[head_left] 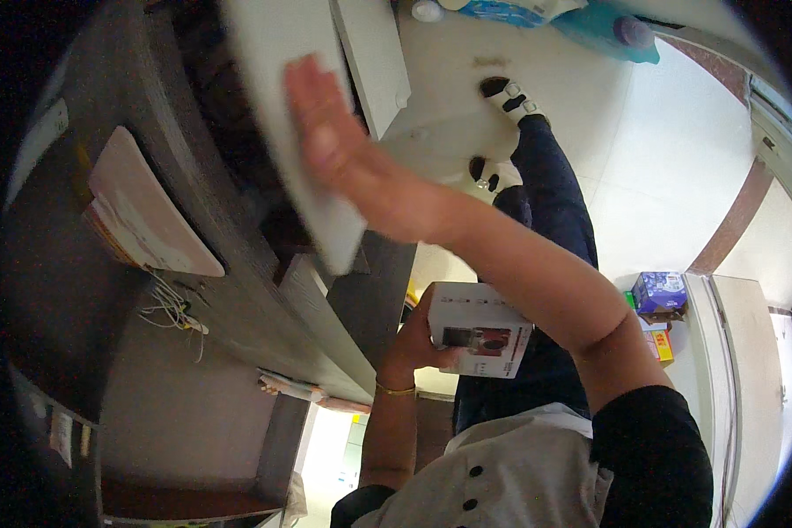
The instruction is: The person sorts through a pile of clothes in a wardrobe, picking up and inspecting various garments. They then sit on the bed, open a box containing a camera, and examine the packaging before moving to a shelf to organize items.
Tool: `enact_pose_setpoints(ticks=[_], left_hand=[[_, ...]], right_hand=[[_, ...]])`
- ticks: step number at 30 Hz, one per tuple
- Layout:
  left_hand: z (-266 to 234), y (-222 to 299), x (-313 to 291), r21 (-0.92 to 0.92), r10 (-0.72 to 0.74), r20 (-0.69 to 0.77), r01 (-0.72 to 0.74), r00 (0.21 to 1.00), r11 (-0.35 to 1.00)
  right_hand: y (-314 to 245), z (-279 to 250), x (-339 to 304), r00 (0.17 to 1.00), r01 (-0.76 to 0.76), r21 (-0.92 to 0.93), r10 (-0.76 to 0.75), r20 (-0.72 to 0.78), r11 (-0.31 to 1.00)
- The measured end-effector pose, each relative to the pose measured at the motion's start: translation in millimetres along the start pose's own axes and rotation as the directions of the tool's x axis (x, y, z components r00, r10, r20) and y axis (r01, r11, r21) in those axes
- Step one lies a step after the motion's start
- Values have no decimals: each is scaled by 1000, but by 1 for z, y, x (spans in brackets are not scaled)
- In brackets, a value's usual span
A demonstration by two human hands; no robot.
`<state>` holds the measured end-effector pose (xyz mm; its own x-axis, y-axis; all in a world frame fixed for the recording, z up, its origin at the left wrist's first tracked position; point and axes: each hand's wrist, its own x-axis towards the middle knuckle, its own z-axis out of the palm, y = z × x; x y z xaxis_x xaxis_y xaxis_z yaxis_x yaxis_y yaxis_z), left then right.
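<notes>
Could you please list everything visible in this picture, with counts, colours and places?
White rectangular cardboard box with a dark product picture: one, white, centre, held from its left side.
White flat cabinet door panel: one, white, upper centre, under the raised hand.
Dark grey wood-grain desk: one, grey, left.
Cream flat pad: one, cream, on the desk's left part.
White cables: a bundle, white, below the pad.
Blue-purple carton: one, right, on the floor.
Teal plastic item: one, top edge.
Left hand: one, gold bangle at the wrist, grip on the box.
Right hand: one, flat, fingers extended, on the door panel.
</notes>
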<state>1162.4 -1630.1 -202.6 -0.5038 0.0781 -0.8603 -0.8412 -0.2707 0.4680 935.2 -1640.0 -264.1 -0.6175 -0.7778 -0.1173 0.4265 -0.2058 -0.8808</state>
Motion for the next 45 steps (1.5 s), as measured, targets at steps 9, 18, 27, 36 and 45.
enact_pose_setpoints(ticks=[9, 18, 27, 36, 45], left_hand=[[-9, -20, 4, -73, -110, 37, 112, 993, 991], [1, -13, 21, -93, -141, 73, 148, 987, 985], [-13, -21, 24, -10, -21, -101, 20, 995, 1000], [-39, -66, 24, 106, 127, -252, -103, 959, 989], [-40, -47, 25, -96, 39, -282, -68, 959, 993]], right_hand=[[21, 17, 12, 993, -27, 445, -26, 111, 895], [147, -20, 56, 802, -427, 226, 482, -353, 875], [173, -17, 63, 754, -481, 403, 602, -263, 779], [174, -15, 76, 701, -609, 165, 624, -345, 776], [163, -1, 83, 614, -660, 186, 665, -424, 728]])
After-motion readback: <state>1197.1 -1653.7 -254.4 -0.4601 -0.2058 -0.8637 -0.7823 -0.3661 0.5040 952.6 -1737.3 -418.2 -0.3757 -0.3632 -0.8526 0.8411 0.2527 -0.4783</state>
